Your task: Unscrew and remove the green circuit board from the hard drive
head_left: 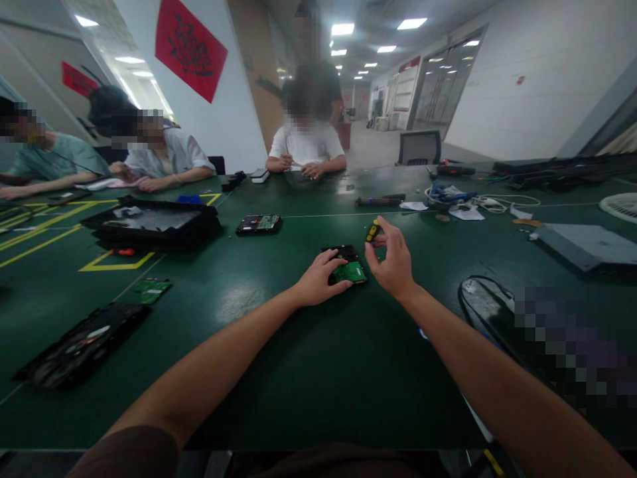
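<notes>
In front of me on the green table lies a hard drive (351,271) with its green circuit board facing up. My left hand (321,277) grips it from the left, with the thumb along the near edge and the fingers over the far part. Just right of the drive, my right hand (391,257) is raised and pinches a small screwdriver (373,230) by its yellow-and-black handle. The tip of this tool is not visible. Another hard drive (259,224) lies farther back to the left, apart from both hands.
At left are a black tray (154,222), a loose green circuit board (152,289) and a black casing (82,342). A metal box (590,245) and a bundle of cables (452,196) lie at right. Across the table sits a person (306,146); two more sit at far left.
</notes>
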Demonstrator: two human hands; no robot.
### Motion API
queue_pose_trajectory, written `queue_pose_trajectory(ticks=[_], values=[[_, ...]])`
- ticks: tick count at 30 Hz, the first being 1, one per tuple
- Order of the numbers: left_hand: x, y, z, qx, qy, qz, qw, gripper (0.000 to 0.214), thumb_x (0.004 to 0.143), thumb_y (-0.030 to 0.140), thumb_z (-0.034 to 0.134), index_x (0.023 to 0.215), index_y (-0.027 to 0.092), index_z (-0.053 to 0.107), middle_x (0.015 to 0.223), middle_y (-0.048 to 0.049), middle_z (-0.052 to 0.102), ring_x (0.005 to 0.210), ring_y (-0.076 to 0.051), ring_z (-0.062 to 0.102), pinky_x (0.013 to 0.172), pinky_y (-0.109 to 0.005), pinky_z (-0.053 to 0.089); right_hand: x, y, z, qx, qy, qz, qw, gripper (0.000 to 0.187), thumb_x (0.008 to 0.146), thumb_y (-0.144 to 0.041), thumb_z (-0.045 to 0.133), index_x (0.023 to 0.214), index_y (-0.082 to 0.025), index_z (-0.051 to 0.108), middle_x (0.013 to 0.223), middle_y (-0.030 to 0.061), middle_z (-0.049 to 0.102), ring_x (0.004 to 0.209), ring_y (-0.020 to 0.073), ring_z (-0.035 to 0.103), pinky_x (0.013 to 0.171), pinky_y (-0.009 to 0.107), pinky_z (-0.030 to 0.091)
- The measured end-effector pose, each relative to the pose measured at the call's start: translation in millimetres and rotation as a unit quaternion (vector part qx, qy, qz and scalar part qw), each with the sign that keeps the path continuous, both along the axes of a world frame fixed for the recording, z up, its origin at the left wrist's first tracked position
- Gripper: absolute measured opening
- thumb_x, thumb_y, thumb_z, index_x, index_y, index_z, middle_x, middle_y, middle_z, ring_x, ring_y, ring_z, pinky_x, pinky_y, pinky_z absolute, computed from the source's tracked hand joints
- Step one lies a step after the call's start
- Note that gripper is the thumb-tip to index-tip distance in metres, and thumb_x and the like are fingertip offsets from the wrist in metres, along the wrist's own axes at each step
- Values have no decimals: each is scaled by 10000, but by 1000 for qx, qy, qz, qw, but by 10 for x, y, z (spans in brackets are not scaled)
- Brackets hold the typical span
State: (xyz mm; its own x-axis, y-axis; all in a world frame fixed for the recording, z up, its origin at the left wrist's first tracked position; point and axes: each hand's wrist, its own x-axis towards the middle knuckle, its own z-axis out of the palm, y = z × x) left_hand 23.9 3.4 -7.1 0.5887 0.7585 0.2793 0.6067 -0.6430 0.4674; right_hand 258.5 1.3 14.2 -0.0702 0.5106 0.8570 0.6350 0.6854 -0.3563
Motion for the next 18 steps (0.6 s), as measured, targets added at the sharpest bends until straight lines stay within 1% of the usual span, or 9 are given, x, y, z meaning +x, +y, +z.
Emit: queue_pose_trajectory(ticks=[4,9,12,15,18], values=[[0,7,-10,4,0,1,1000,668,902,585,668,1455,225,558,1648,-147,368,1560,-365,273,1268,-579,258,-1,-5,5,0,6,-4,1000,672,951,-230,628,1561,-313,359,1327,122,532,955,233,660,864,471,642],[3,1,-5,5,-1,2,1000,672,905,593,663,1447,208,567,1641,-165,376,1555,-372,282,1267,-575,262,-2,1,8,0,8,4,1000,662,968,-206,581,1576,-308,339,1366,133,519,1004,243,669,888,473,638],[5,-6,-1,8,-5,0,1000,672,903,583,670,1442,195,570,1633,-177,383,1552,-370,292,1269,-562,264,9,10,9,1,15,-5,1000,659,955,-228,616,1557,-313,363,1351,131,518,963,242,673,841,475,650],[4,-7,-2,10,-1,-2,1000,665,905,571,671,1447,200,563,1636,-169,379,1554,-361,290,1269,-558,266,20,16,10,8,16,-9,1000,637,942,-241,648,1527,-304,402,1324,128,521,932,237,670,797,471,657],[0,-4,-3,9,2,-1,1000,667,906,576,668,1451,207,557,1644,-165,368,1559,-361,280,1269,-567,258,19,13,11,10,12,-2,1000,652,946,-229,636,1542,-298,380,1347,139,521,963,248,674,832,483,653]])
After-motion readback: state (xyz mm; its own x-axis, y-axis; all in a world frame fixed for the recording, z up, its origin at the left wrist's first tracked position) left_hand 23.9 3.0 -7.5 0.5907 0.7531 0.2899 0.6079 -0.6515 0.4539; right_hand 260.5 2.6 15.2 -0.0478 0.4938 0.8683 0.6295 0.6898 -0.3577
